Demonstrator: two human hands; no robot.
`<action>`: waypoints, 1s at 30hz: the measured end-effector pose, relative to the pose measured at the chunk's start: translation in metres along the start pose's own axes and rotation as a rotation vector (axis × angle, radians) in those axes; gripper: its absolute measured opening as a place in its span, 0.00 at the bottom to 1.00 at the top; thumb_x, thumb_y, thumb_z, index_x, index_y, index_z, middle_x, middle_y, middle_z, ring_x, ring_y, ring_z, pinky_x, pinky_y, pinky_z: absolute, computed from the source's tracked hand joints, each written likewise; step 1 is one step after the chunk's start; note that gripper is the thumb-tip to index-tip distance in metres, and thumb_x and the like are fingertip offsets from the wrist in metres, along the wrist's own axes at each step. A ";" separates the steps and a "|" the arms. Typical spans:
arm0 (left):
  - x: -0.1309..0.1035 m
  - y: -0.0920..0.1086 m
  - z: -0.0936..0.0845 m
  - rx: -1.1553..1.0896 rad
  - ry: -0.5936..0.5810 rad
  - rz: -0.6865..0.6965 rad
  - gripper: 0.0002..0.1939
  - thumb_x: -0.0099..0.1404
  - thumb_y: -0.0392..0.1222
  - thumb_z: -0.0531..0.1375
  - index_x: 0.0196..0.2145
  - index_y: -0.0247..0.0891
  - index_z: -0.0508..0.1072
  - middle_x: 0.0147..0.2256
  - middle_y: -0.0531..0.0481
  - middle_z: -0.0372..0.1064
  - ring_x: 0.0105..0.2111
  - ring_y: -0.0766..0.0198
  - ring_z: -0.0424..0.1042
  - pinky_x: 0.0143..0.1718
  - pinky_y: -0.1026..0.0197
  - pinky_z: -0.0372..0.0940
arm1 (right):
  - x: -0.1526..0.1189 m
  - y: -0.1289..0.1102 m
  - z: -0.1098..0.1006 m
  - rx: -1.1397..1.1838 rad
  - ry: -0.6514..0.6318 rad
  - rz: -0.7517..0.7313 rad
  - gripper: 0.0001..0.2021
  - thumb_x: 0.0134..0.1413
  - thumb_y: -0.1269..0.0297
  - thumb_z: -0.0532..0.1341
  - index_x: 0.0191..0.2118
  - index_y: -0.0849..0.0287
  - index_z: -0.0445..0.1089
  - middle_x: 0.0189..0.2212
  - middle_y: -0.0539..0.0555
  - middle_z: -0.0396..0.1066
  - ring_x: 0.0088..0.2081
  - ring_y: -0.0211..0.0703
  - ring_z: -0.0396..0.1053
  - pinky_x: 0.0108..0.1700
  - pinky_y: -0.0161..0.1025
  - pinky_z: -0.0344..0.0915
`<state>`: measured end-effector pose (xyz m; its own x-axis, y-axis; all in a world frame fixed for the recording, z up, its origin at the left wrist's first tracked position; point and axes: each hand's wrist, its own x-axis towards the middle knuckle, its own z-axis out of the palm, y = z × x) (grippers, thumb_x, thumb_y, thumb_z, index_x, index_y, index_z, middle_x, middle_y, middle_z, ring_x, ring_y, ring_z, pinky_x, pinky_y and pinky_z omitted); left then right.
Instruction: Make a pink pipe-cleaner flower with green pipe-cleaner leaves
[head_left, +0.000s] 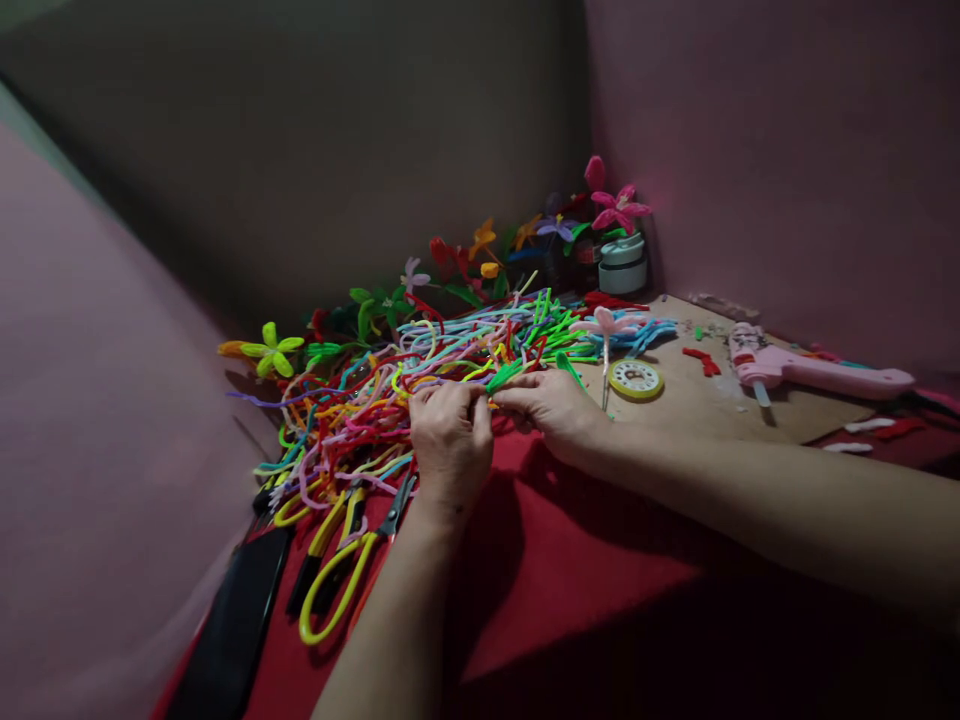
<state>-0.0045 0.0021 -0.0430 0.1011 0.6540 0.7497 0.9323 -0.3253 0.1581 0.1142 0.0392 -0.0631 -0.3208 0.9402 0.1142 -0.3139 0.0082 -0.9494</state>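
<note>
Between my two hands is a small green fuzzy piece [504, 376], pinched at its lower end. My left hand [451, 430] is closed on it, fingers curled and thumb pressed in. From the right, my right hand [553, 408] pinches the same piece with its fingertips. Just beyond them lies a large heap of coloured pipe cleaners [360, 400]. Another green leaf shape [570, 369] shows behind my right hand. A pale pink flower [606, 322] on a stem stands close by, beside a yellow-rimmed roll [636, 379].
Yellow-handled scissors [337, 590], pliers [330, 530] and a black flat object [232, 620] lie at the left. A pink glue gun [817, 370] rests on a brown board [690, 410] at the right. Fuzzy flowers [271, 350] and a lidded jar [622, 264] line the back.
</note>
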 end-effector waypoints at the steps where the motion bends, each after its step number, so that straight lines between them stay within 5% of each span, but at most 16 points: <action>1: -0.001 0.002 0.001 0.070 -0.005 0.052 0.07 0.58 0.35 0.53 0.27 0.37 0.71 0.27 0.48 0.72 0.32 0.60 0.69 0.44 0.53 0.57 | -0.002 -0.001 -0.001 -0.125 0.020 -0.062 0.07 0.39 0.68 0.59 0.18 0.63 0.63 0.14 0.46 0.58 0.19 0.30 0.54 0.22 0.32 0.50; 8: -0.006 0.014 0.003 0.351 -0.139 0.119 0.10 0.58 0.35 0.50 0.25 0.35 0.70 0.26 0.42 0.69 0.31 0.56 0.68 0.47 0.48 0.51 | -0.010 -0.011 -0.004 -0.942 0.107 -0.396 0.06 0.43 0.72 0.54 0.21 0.63 0.65 0.21 0.53 0.66 0.25 0.36 0.59 0.31 0.35 0.54; 14: -0.008 0.010 0.005 0.284 -0.170 0.003 0.10 0.59 0.36 0.50 0.27 0.35 0.71 0.25 0.43 0.70 0.29 0.56 0.69 0.42 0.51 0.55 | -0.003 -0.001 -0.002 -0.343 0.016 0.113 0.09 0.41 0.68 0.55 0.15 0.60 0.57 0.12 0.46 0.54 0.15 0.30 0.49 0.19 0.33 0.45; 16: -0.008 0.011 0.005 0.317 -0.176 0.001 0.10 0.59 0.37 0.50 0.26 0.34 0.70 0.25 0.43 0.70 0.29 0.56 0.69 0.43 0.50 0.54 | -0.005 0.001 -0.002 -0.298 0.004 0.099 0.10 0.42 0.67 0.55 0.16 0.61 0.58 0.13 0.46 0.55 0.15 0.30 0.50 0.19 0.32 0.47; 24: -0.006 0.011 0.003 0.337 -0.262 -0.026 0.11 0.58 0.37 0.50 0.25 0.34 0.71 0.25 0.43 0.71 0.29 0.56 0.69 0.42 0.51 0.54 | -0.013 -0.001 -0.007 -1.408 -0.072 -0.611 0.10 0.53 0.71 0.51 0.28 0.65 0.69 0.26 0.57 0.69 0.29 0.42 0.63 0.31 0.37 0.54; 30: -0.002 0.002 -0.001 0.298 -0.294 0.009 0.09 0.56 0.34 0.51 0.23 0.37 0.69 0.25 0.46 0.72 0.29 0.58 0.69 0.39 0.54 0.55 | -0.002 0.001 -0.009 -1.572 -0.123 -1.142 0.12 0.58 0.73 0.48 0.33 0.66 0.69 0.33 0.59 0.67 0.38 0.45 0.60 0.36 0.39 0.56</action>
<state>-0.0032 -0.0005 -0.0437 0.1645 0.8334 0.5277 0.9862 -0.1482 -0.0734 0.1223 0.0402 -0.0664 -0.6499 0.2483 0.7183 0.5421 0.8139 0.2091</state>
